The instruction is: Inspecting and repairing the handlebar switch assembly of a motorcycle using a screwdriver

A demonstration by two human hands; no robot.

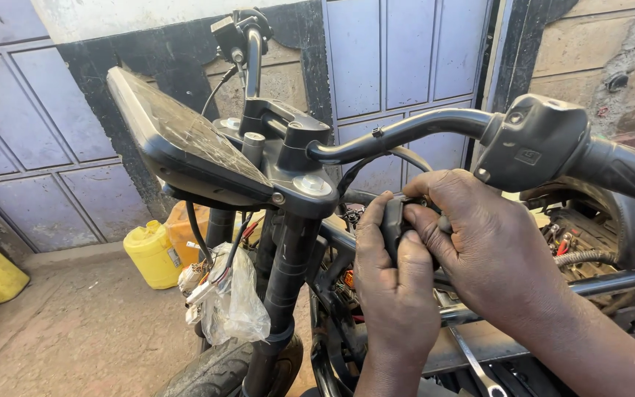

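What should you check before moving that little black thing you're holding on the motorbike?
1. Both hands on the black part: ok; left hand and right hand grip it.
2. Cable from the handlebar not snagged: cannot tell; its end is hidden.
3. Loose connectors in the plastic bag out of the way: ok; they hang left of the fork.
4. Part fully unplugged: cannot tell; the fingers cover it.
5. Yellow jerrycan clear of the work: ok; it stands on the ground apart.
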